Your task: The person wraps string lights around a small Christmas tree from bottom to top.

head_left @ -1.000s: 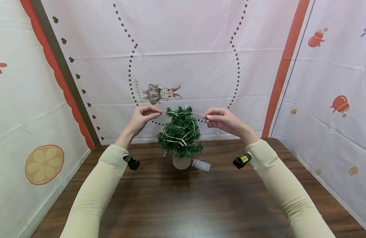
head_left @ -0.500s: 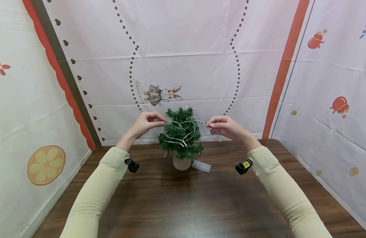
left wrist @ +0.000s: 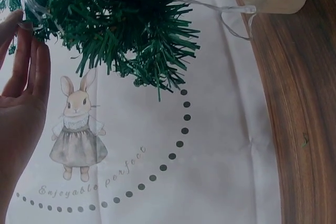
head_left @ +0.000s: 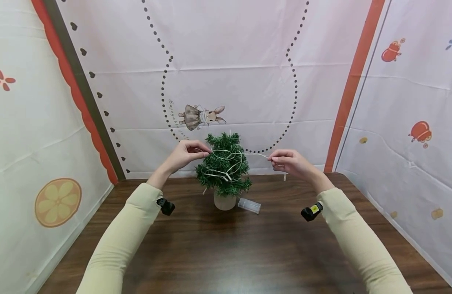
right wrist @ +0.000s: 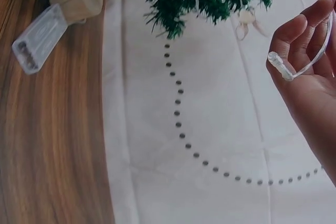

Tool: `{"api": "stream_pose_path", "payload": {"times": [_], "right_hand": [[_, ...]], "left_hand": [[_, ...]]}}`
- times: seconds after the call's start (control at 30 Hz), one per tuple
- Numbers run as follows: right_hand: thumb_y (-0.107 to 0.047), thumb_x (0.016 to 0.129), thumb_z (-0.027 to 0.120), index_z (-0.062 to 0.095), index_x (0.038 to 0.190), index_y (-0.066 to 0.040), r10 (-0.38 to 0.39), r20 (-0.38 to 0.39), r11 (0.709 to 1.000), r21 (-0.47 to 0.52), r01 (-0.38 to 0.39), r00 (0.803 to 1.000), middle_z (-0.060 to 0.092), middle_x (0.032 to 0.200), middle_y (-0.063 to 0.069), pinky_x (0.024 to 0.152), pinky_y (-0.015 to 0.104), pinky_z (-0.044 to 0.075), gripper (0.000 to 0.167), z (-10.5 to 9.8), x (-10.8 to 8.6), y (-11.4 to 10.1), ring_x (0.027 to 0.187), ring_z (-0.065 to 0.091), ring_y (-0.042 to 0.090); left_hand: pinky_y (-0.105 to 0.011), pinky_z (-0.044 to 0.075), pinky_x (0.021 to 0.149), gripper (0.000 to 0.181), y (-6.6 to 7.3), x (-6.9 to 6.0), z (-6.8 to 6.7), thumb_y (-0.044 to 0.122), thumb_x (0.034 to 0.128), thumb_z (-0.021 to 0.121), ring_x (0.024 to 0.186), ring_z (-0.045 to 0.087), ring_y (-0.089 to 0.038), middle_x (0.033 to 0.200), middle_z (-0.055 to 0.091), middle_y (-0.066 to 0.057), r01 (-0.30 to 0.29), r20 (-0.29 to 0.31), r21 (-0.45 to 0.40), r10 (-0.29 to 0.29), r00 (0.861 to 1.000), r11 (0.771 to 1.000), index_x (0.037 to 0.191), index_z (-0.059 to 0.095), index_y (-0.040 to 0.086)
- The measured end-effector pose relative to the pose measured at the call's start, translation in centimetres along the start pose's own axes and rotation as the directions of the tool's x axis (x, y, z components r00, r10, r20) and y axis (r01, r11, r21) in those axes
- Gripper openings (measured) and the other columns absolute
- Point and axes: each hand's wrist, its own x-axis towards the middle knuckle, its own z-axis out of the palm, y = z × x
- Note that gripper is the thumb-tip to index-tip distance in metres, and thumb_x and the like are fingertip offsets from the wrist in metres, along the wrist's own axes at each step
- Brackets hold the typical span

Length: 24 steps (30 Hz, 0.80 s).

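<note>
A small green artificial Christmas tree [head_left: 224, 163] stands upright in a pale round base [head_left: 224, 202], with a thin string of fairy lights [head_left: 253, 154] looped round it. At the tree's upper left, my left hand [head_left: 184, 156] pinches the light string between thumb and fingers. To the right of the tree, my right hand [head_left: 293, 164] grips the same string, which stretches across the gap. In the right wrist view, a loose end with a small clear bulb [right wrist: 281, 66] hangs over the right palm [right wrist: 315, 90]. Another bulb [left wrist: 245, 9] sticks out near the base in the left wrist view.
A clear battery box [head_left: 249, 205] lies on the brown wooden table [head_left: 226, 253], just right of the tree's base. Printed cloth [head_left: 226, 81] with a rabbit figure hangs close behind the tree and along both sides.
Both hands have come down from near the treetop. My right hand has moved out to the right, drawing the string away from the tree, while my left has shifted slightly right.
</note>
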Motion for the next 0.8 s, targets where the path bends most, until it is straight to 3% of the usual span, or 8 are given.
{"api": "stream_pose_path", "payload": {"times": [0.1, 0.37, 0.57, 0.7, 0.8], "right_hand": [[-0.003, 0.098, 0.045, 0.066, 0.104, -0.008, 0.009, -0.009, 0.999, -0.042, -0.009, 1.0, 0.058, 0.089, 0.001, 0.075, 0.023, 0.052, 0.022, -0.6, -0.7, 0.2, 0.078, 0.055, 0.01], [-0.007, 0.099, 0.046, 0.066, 0.104, -0.008, 0.046, -0.057, 0.996, -0.079, -0.05, 0.997, 0.057, 0.085, -0.001, 0.069, 0.022, 0.05, 0.021, -1.6, -2.0, 0.2, 0.077, 0.054, 0.009], [-0.006, 0.099, 0.047, 0.064, 0.106, -0.002, 0.049, -0.085, 0.998, -0.041, -0.053, 0.995, 0.06, 0.085, 0.0, 0.071, 0.022, 0.052, 0.02, -2.2, -2.6, -0.1, 0.078, 0.056, 0.009], [-0.006, 0.099, 0.046, 0.065, 0.106, -0.004, 0.052, -0.099, 0.998, -0.032, -0.055, 0.994, 0.063, 0.088, 0.0, 0.074, 0.022, 0.053, 0.02, -2.5, -2.8, -0.2, 0.08, 0.059, 0.009], [-0.006, 0.099, 0.046, 0.067, 0.105, -0.007, 0.049, -0.11, 0.998, -0.027, -0.053, 0.993, 0.065, 0.091, 0.0, 0.076, 0.023, 0.054, 0.021, -2.7, -2.8, -0.3, 0.082, 0.061, 0.008]], "left_hand": [[-0.037, 0.055, 0.084, 0.015, 0.7, -0.2, 0.3, 0.006, 0.0888, 0.065, 0.092, 0.065, -0.037, 0.103, 0.069, -0.006, -0.012, -0.014, 0.013, 0.012, 1.0, 1.0, 0.102, 0.07, 0.003], [-0.035, 0.055, 0.08, 0.015, 1.1, -0.3, 0.9, 0.008, 0.089, 0.066, 0.087, 0.066, -0.023, 0.104, 0.068, -0.01, -0.054, -0.056, 0.02, 0.055, 0.997, 0.998, 0.101, 0.069, 0.0], [-0.03, 0.055, 0.079, 0.019, 1.5, -0.2, 0.9, 0.011, 0.0898, 0.065, 0.089, 0.066, -0.031, 0.102, 0.068, -0.01, -0.018, -0.074, 0.032, 0.02, 0.997, 0.999, 0.104, 0.068, -0.001], [-0.03, 0.054, 0.077, 0.023, 2.5, -0.1, 0.8, 0.015, 0.0899, 0.066, 0.089, 0.064, -0.038, 0.1, 0.069, -0.014, 0.002, -0.085, 0.056, 0.003, 0.996, 0.998, 0.105, 0.068, -0.001], [-0.029, 0.053, 0.073, 0.023, 3.5, 0.1, 0.8, 0.016, 0.0902, 0.066, 0.085, 0.064, -0.034, 0.1, 0.068, -0.014, 0.007, -0.112, 0.092, 0.003, 0.994, 0.996, 0.105, 0.067, -0.001]]}}
